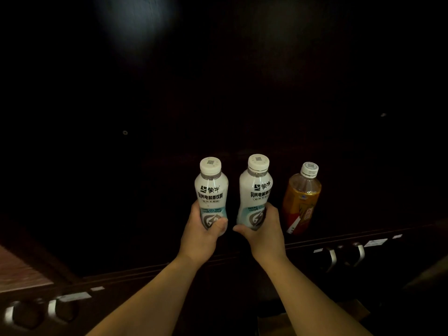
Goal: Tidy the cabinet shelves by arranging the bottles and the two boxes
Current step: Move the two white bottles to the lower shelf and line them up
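Two white drink bottles with white caps stand side by side in the dark cabinet. My left hand (202, 232) grips the lower part of the left white bottle (211, 187). My right hand (263, 230) grips the lower part of the right white bottle (256, 187). Both bottles are upright, a small gap between them. To their right an amber tea bottle (301, 198) with a white cap and an orange label stands alone on the shelf, untouched. No boxes can be made out on the shelf.
The cabinet interior is very dark. Its front shelf edge (339, 238) runs below the bottles. Metal handles (358, 254) sit on the lower doors at right, and more handles (53, 309) at lower left. A brown cardboard shape (349, 309) lies low at the right.
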The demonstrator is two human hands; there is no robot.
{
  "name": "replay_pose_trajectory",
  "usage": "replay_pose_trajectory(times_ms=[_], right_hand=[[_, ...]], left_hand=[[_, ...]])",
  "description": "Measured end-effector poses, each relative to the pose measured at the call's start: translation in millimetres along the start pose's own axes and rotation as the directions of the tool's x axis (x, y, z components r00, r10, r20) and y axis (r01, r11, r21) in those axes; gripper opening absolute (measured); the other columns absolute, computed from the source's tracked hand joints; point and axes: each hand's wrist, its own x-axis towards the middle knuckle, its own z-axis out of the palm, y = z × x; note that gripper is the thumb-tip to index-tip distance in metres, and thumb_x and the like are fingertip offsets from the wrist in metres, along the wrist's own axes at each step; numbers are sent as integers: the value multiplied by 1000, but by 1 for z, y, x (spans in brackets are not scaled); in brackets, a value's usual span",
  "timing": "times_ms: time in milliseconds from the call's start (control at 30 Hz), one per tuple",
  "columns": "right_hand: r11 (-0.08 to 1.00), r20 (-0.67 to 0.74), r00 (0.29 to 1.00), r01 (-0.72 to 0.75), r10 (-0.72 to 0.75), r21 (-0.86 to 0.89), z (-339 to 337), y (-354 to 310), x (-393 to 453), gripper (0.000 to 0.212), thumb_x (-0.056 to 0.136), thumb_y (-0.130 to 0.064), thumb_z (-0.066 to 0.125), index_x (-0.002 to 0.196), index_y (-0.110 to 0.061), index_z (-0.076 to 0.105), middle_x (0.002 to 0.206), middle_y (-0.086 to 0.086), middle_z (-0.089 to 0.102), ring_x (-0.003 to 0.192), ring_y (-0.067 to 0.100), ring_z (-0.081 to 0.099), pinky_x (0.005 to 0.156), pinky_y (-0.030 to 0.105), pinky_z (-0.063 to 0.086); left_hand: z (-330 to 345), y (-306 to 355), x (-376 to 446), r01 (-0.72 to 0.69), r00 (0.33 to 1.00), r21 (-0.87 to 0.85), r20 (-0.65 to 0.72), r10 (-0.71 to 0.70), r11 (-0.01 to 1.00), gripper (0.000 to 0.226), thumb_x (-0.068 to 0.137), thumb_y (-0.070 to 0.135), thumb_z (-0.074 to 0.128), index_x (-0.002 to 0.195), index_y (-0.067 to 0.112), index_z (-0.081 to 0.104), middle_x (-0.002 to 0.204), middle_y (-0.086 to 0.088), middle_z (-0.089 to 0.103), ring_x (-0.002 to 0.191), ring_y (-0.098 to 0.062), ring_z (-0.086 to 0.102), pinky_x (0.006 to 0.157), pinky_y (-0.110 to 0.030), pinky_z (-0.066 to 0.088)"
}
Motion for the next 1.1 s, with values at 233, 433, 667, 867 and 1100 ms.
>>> replay_pose_trajectory(times_ms=[233, 433, 667, 867, 1100], right_hand=[[999, 75, 997, 27, -29, 21, -5, 3, -7, 89, 65, -31, 88, 137, -39, 37, 126, -14, 49, 110, 0, 56, 87, 25, 50], [999, 80, 997, 3, -6, 38, -7, 6, -8, 86, 70, -27, 88, 139, -39, 37, 127, -12, 56, 112, 2, 58, 90, 29, 53], [999, 91, 996, 18, -22, 49, -17, 15, -8, 82, 70, -22, 90, 134, -39, 42, 123, -22, 50, 108, -12, 54, 80, 7, 44], [999, 124, 992, 19, -25, 46, -21, 15, -7, 83, 69, -20, 90, 130, -44, 40, 120, -27, 48, 104, -27, 47, 74, -1, 41], [999, 142, 990, 7, -14, 50, -25, 16, -9, 84, 69, -19, 90, 132, -43, 39, 121, -27, 48, 105, -26, 47, 78, 4, 41]], left_hand=[[-1, 2, -1, 21, 1000, 18, 16, -22, 1000, 64, 68, 52, 74, 125, 53, 44, 114, 15, 68, 102, 8, 64, 78, -16, 52], [-3, -1, -2, 46, 997, 104, 62, -53, 994, 73, 75, 33, 78, 132, 44, 33, 118, 14, 63, 100, 13, 61, 75, -12, 47], [-1, 2, -5, 43, 985, 193, 154, -73, 980, 79, 77, 39, 84, 133, 55, 30, 124, 23, 58, 103, 19, 55, 74, -6, 44], [0, 3, -6, 32, 986, 184, 155, -61, 982, 78, 69, 44, 89, 109, 79, 32, 122, 27, 58, 104, 23, 53, 79, -8, 47], [0, 1, -7, 23, 986, 182, 157, -52, 983, 82, 64, 45, 91, 109, 81, 32, 123, 25, 59, 107, 15, 58, 91, -24, 52]])
